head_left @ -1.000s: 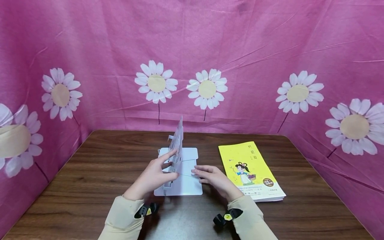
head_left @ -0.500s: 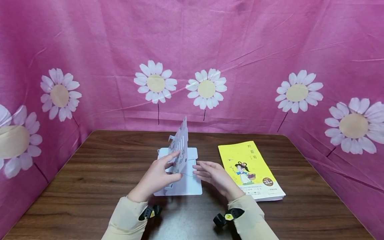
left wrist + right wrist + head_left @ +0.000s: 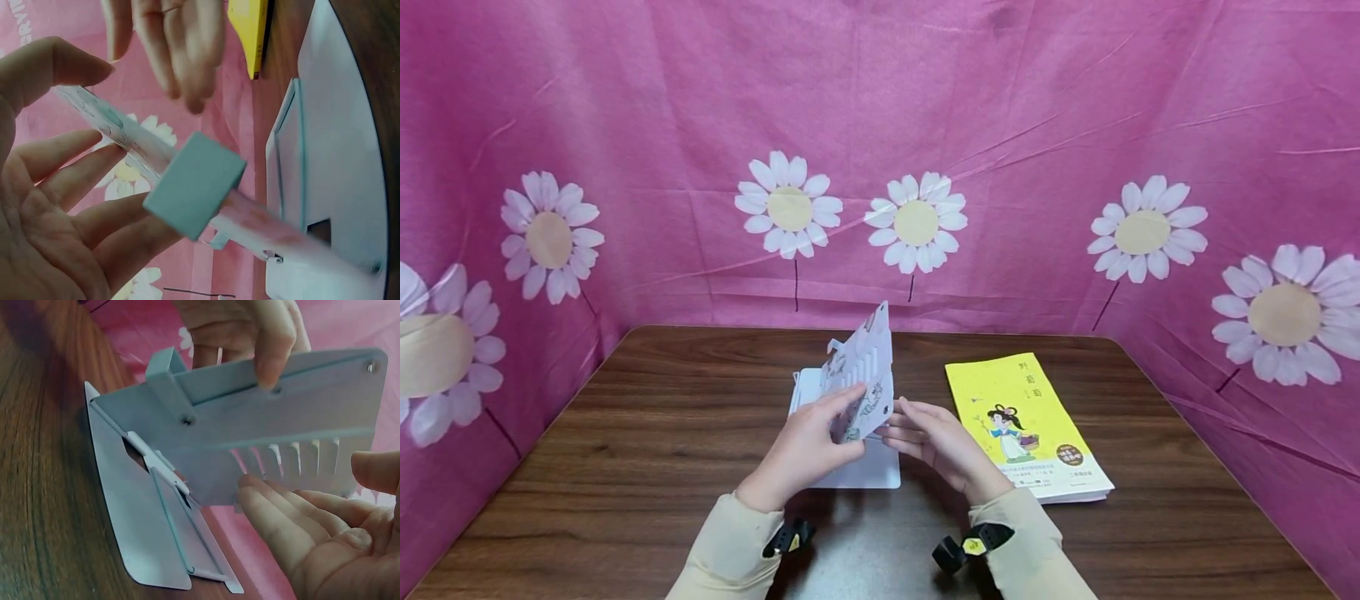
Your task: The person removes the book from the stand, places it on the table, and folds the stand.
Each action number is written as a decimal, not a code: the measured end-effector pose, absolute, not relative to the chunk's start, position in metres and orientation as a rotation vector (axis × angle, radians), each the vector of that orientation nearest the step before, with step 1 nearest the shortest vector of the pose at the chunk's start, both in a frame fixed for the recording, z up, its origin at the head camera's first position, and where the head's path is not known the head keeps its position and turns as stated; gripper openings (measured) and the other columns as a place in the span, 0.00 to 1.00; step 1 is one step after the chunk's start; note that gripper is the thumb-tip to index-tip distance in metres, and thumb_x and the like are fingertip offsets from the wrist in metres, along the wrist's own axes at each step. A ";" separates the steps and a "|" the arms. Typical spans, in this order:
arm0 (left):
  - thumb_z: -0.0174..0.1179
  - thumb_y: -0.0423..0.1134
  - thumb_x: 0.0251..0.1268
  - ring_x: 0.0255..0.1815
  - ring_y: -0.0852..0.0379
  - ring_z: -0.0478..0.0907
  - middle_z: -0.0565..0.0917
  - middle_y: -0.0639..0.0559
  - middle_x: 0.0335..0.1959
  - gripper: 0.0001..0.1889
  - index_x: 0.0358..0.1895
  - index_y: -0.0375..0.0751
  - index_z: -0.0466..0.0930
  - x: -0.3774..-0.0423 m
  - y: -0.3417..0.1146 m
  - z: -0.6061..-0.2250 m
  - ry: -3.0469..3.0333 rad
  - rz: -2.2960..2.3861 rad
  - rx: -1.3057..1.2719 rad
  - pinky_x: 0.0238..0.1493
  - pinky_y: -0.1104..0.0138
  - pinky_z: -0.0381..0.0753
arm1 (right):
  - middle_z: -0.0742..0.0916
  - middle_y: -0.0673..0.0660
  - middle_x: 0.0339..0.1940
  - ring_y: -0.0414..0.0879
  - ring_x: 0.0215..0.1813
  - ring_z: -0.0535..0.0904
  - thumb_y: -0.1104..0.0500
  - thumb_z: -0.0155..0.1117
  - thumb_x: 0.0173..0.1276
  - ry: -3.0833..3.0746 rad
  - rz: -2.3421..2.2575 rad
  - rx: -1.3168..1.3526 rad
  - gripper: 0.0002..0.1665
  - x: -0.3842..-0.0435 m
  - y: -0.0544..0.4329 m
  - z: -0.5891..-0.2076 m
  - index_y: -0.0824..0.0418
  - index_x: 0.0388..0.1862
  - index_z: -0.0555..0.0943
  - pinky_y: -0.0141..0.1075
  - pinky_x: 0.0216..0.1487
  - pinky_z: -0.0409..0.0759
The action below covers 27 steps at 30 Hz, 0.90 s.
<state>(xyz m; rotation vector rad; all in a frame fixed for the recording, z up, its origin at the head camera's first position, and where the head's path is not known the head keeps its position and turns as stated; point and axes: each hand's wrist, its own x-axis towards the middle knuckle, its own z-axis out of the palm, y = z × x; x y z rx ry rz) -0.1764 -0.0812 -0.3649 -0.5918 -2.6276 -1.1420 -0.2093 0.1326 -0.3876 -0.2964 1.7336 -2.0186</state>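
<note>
A white metal book stand stands half unfolded on the table, its printed upper panel tilted up from a flat base plate. My left hand grips the panel near its edge, thumb on one face and fingers on the other. A row of slots and a bent clip show on the panel in the right wrist view. My right hand is held open on the right, its extended fingers close beside the slotted part. A wire support lies over the base.
To the right of my right hand lies a yellow book with a cartoon figure on its cover. A pink cloth with daisies hangs behind the wooden table.
My left hand has moved right, swinging the panel from nearly upright toward the right, so more of its printed face shows. The right hand's fingers have lifted slightly from beside the base.
</note>
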 end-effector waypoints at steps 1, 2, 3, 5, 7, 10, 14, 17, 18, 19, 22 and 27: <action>0.67 0.34 0.44 0.64 0.50 0.78 0.80 0.47 0.64 0.36 0.66 0.40 0.76 -0.176 -0.080 -0.365 -2.624 -1.108 -0.603 0.61 0.54 0.79 | 0.79 0.73 0.63 0.49 0.58 0.83 0.49 0.47 0.81 1.722 -2.025 -0.294 0.36 -0.209 0.133 -0.387 0.78 0.71 0.63 0.40 0.62 0.80; 0.67 0.34 0.44 0.63 0.50 0.78 0.81 0.46 0.63 0.36 0.65 0.39 0.76 -0.176 -0.079 -0.366 -2.620 -1.080 -0.614 0.61 0.54 0.79 | 0.81 0.71 0.62 0.47 0.57 0.84 0.48 0.47 0.81 1.711 -2.031 -0.292 0.36 -0.209 0.133 -0.386 0.77 0.71 0.63 0.40 0.62 0.80; 0.67 0.34 0.43 0.62 0.50 0.79 0.81 0.46 0.63 0.36 0.65 0.39 0.77 -0.176 -0.078 -0.366 -2.616 -1.059 -0.623 0.60 0.55 0.80 | 0.82 0.68 0.61 0.45 0.56 0.84 0.47 0.47 0.81 1.698 -2.040 -0.291 0.36 -0.208 0.133 -0.385 0.77 0.71 0.64 0.41 0.62 0.79; 0.68 0.34 0.43 0.60 0.50 0.80 0.82 0.46 0.62 0.35 0.64 0.39 0.77 -0.175 -0.076 -0.368 -2.614 -1.029 -0.635 0.58 0.55 0.81 | 0.84 0.62 0.59 0.44 0.55 0.84 0.46 0.48 0.80 1.663 -2.059 -0.283 0.37 -0.207 0.134 -0.383 0.74 0.72 0.64 0.41 0.63 0.79; 0.69 0.35 0.43 0.59 0.51 0.81 0.82 0.47 0.61 0.35 0.63 0.38 0.78 -0.175 -0.075 -0.369 -2.611 -0.998 -0.647 0.56 0.56 0.82 | 0.85 0.56 0.57 0.44 0.55 0.84 0.45 0.48 0.80 1.622 -2.086 -0.268 0.36 -0.207 0.134 -0.381 0.71 0.73 0.65 0.41 0.63 0.79; 0.69 0.36 0.43 0.60 0.51 0.81 0.82 0.47 0.61 0.34 0.63 0.39 0.79 -0.175 -0.073 -0.371 -2.618 -0.960 -0.670 0.56 0.57 0.82 | 0.87 0.51 0.52 0.42 0.53 0.85 0.43 0.48 0.79 1.564 -2.141 -0.230 0.34 -0.206 0.134 -0.378 0.66 0.72 0.69 0.39 0.60 0.81; 0.69 0.39 0.44 0.60 0.51 0.81 0.82 0.49 0.61 0.34 0.63 0.41 0.79 -0.175 -0.071 -0.373 -2.644 -0.913 -0.688 0.55 0.58 0.82 | 0.88 0.49 0.46 0.41 0.49 0.85 0.43 0.46 0.80 1.526 -2.212 -0.185 0.30 -0.206 0.134 -0.375 0.64 0.66 0.73 0.35 0.54 0.84; 0.69 0.40 0.44 0.57 0.51 0.82 0.82 0.49 0.61 0.34 0.63 0.41 0.79 -0.174 -0.070 -0.374 -2.663 -0.887 -0.691 0.53 0.58 0.83 | 0.88 0.50 0.44 0.41 0.47 0.85 0.44 0.44 0.81 1.530 -2.235 -0.171 0.30 -0.206 0.135 -0.373 0.66 0.65 0.72 0.34 0.52 0.84; 0.69 0.40 0.44 0.56 0.51 0.82 0.83 0.49 0.61 0.34 0.63 0.41 0.79 -0.174 -0.069 -0.374 -2.668 -0.874 -0.694 0.52 0.58 0.83 | 0.88 0.50 0.44 0.40 0.47 0.85 0.45 0.44 0.81 1.532 -2.236 -0.168 0.30 -0.206 0.135 -0.373 0.67 0.66 0.71 0.34 0.51 0.84; 0.68 0.40 0.45 0.56 0.51 0.82 0.83 0.49 0.61 0.34 0.63 0.41 0.79 -0.173 -0.068 -0.373 -2.673 -0.864 -0.696 0.52 0.58 0.83 | 0.88 0.50 0.44 0.40 0.47 0.85 0.46 0.43 0.81 1.537 -2.235 -0.168 0.31 -0.206 0.135 -0.372 0.68 0.67 0.70 0.34 0.51 0.84; 0.68 0.40 0.45 0.58 0.50 0.82 0.83 0.49 0.60 0.33 0.62 0.40 0.79 -0.173 -0.066 -0.374 -2.679 -0.831 -0.708 0.53 0.57 0.83 | 0.88 0.50 0.46 0.40 0.47 0.85 0.48 0.43 0.82 1.552 -2.231 -0.155 0.32 -0.206 0.136 -0.372 0.70 0.72 0.66 0.34 0.51 0.84; 0.68 0.40 0.47 0.60 0.50 0.81 0.83 0.49 0.60 0.31 0.61 0.39 0.80 -0.172 -0.063 -0.376 -2.681 -0.791 -0.724 0.52 0.56 0.83 | 0.88 0.49 0.44 0.39 0.45 0.85 0.48 0.44 0.82 1.606 -2.220 -0.110 0.31 -0.208 0.136 -0.375 0.70 0.69 0.68 0.32 0.46 0.85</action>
